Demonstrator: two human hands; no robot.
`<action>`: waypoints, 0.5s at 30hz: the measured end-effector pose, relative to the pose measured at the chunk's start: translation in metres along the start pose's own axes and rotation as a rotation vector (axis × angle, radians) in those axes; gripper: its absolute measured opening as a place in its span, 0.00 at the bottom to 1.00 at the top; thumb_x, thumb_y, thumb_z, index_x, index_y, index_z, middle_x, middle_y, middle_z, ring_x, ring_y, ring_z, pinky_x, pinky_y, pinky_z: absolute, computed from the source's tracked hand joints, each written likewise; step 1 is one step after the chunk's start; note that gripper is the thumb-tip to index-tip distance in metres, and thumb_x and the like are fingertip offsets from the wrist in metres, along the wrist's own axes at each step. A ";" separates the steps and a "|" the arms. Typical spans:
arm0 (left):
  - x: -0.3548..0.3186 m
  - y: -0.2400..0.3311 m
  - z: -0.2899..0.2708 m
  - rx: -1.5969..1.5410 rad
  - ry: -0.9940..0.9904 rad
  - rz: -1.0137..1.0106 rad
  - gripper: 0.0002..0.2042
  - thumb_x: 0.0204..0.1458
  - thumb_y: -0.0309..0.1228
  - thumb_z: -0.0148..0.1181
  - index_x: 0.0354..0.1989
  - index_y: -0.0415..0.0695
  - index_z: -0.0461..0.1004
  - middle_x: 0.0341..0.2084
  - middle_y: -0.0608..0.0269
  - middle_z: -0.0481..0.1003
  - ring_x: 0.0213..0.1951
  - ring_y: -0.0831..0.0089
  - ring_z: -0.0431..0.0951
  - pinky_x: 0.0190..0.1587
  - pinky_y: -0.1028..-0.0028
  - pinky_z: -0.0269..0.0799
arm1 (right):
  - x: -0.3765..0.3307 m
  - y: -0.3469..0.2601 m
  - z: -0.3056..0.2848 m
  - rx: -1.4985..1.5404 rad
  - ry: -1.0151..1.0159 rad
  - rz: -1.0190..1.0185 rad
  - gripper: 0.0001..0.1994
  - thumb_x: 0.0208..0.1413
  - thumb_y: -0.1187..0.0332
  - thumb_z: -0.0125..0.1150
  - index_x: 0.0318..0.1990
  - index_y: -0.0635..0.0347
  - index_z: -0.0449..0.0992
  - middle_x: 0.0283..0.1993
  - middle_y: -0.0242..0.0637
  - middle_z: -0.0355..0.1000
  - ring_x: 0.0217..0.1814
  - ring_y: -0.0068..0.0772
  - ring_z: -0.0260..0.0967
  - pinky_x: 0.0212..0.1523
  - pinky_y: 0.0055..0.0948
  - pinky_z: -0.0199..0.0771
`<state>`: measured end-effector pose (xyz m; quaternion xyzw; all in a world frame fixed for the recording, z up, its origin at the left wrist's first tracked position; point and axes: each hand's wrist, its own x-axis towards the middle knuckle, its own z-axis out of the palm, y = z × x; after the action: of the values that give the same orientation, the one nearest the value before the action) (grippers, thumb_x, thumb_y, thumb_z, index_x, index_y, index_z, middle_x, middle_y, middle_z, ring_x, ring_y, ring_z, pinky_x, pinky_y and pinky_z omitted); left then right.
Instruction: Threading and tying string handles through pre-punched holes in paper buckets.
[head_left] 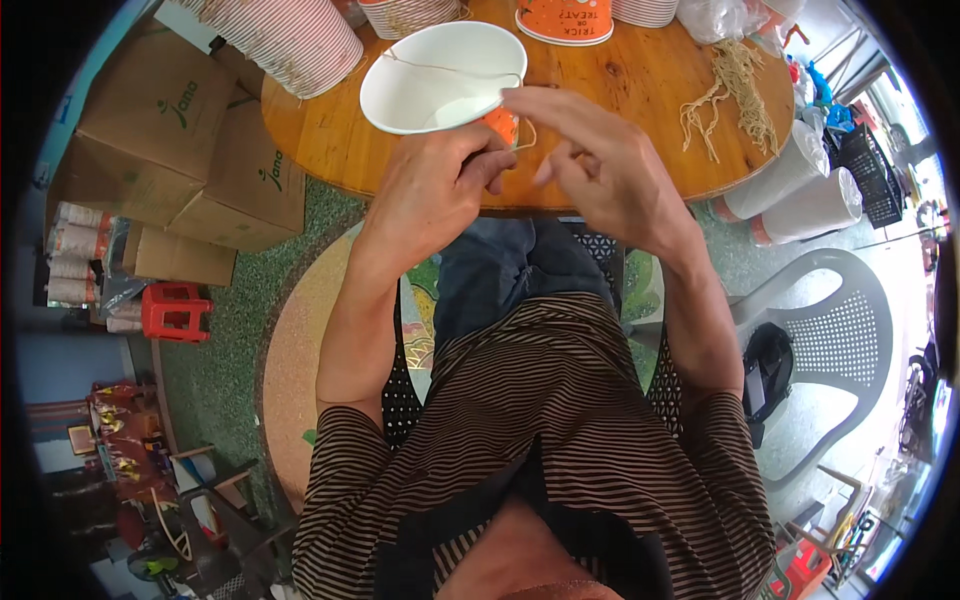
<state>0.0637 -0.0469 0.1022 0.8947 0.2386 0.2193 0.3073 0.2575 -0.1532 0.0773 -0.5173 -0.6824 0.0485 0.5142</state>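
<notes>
left hand (430, 190) gripping orange paper cup (445, 80) at near rim, white inside facing up, over near edge of round wooden table (620, 90)
right hand (600, 160) pinching thin twine (450, 70) beside cup's right rim, fingers curled
twine already spans cup mouth from far-left side to right; right end looks not yet fixed
bundle of loose twine (735, 85) far right on table, well apart
stacks of striped cups (290, 35) far left, apparently waiting

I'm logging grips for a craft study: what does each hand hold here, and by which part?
The left hand grips the paper cup by its orange side wall near the base. The right hand pinches the thin string at its end.
</notes>
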 end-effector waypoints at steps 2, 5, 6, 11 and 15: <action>-0.003 -0.002 0.002 0.029 0.015 0.035 0.07 0.63 0.27 0.60 0.39 0.37 0.82 0.24 0.60 0.81 0.23 0.73 0.76 0.29 0.70 0.70 | 0.000 -0.014 0.005 0.093 -0.117 0.046 0.28 0.53 0.83 0.56 0.64 0.59 0.75 0.61 0.50 0.76 0.44 0.47 0.81 0.39 0.38 0.82; -0.002 0.000 0.002 0.120 0.023 0.095 0.06 0.62 0.28 0.61 0.39 0.38 0.81 0.23 0.55 0.81 0.24 0.63 0.79 0.31 0.64 0.72 | -0.001 -0.013 0.010 0.084 -0.099 0.066 0.27 0.54 0.80 0.64 0.64 0.60 0.74 0.61 0.49 0.75 0.43 0.46 0.81 0.38 0.34 0.83; -0.004 0.001 0.001 0.180 0.020 0.109 0.06 0.61 0.28 0.61 0.38 0.39 0.81 0.23 0.54 0.81 0.25 0.59 0.81 0.31 0.62 0.72 | -0.002 -0.013 0.011 0.099 -0.075 0.110 0.26 0.54 0.78 0.66 0.64 0.61 0.74 0.61 0.48 0.76 0.43 0.46 0.81 0.38 0.33 0.83; -0.006 -0.005 -0.001 0.321 0.031 0.110 0.06 0.61 0.29 0.61 0.38 0.40 0.80 0.23 0.53 0.80 0.27 0.54 0.81 0.33 0.60 0.73 | 0.001 -0.011 0.002 -0.189 0.145 0.083 0.23 0.56 0.77 0.66 0.62 0.63 0.75 0.58 0.45 0.77 0.45 0.48 0.81 0.39 0.34 0.83; -0.009 -0.004 0.000 0.269 -0.008 0.098 0.06 0.61 0.29 0.61 0.38 0.40 0.79 0.22 0.54 0.79 0.26 0.55 0.81 0.33 0.59 0.73 | -0.003 -0.019 0.007 -0.190 0.216 0.040 0.22 0.58 0.78 0.66 0.61 0.63 0.77 0.56 0.44 0.79 0.40 0.36 0.81 0.36 0.28 0.81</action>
<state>0.0555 -0.0488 0.0978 0.9392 0.2206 0.1968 0.1745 0.2400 -0.1610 0.0835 -0.5796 -0.6140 -0.0622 0.5322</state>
